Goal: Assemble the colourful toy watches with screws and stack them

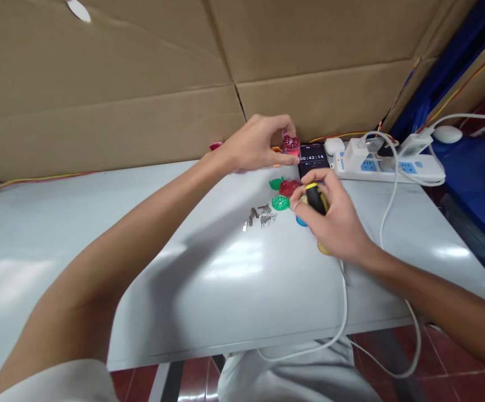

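Observation:
My left hand (255,144) reaches to the far side of the grey table (142,268) and pinches a small red translucent plastic piece (291,144) beside a phone. My right hand (334,220) is closed round a black and yellow screwdriver handle (316,197), close to a red round part (288,187) and two green round parts (281,202) (275,183). A blue part (301,221) shows partly under the right fingers. Several small metal pieces (261,216) lie just left of the right hand.
A phone (312,158) showing a timer lies at the table's far edge. A white power strip (388,163) with plugs stands to its right, and a white cable (387,212) runs over the front edge. A cardboard wall (183,72) rises behind.

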A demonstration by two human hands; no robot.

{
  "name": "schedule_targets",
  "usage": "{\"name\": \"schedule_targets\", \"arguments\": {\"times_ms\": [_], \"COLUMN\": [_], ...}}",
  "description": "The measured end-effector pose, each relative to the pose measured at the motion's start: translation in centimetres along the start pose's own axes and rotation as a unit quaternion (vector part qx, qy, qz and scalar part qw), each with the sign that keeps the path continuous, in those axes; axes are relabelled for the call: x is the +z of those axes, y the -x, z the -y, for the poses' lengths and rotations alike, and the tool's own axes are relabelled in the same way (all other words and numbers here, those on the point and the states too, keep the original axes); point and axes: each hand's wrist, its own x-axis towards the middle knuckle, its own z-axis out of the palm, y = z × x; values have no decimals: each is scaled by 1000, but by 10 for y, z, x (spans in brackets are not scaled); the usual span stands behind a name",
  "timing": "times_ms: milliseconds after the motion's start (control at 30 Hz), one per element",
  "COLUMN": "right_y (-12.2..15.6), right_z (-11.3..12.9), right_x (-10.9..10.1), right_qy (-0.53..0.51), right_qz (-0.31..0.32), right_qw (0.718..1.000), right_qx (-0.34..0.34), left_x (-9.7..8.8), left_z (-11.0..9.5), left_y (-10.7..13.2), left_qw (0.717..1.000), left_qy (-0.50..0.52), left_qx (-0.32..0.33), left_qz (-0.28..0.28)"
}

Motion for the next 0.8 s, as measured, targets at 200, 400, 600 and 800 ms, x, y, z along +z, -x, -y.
{"name": "schedule_targets", "arguments": {"times_ms": [200,400,600,800], "right_y": [17,20,21,23], "right_z": [1,2,4,2], "right_x": [7,7,6,7], "right_qy": [105,141,173,190], "right_qz": [157,214,283,312], "right_qw": [982,966,943,930], "right_qx": [28,30,43,42], "left_x": [19,17,17,22], "left_z": [36,39,45,49], "left_y": [-28,-28,-32,-33], "left_qw": [986,981,982,978], "left_qy": [-149,-158,-156,-188], "left_qx": [-27,-50,-49,-32], "left_qz": [74,106,95,83]}}
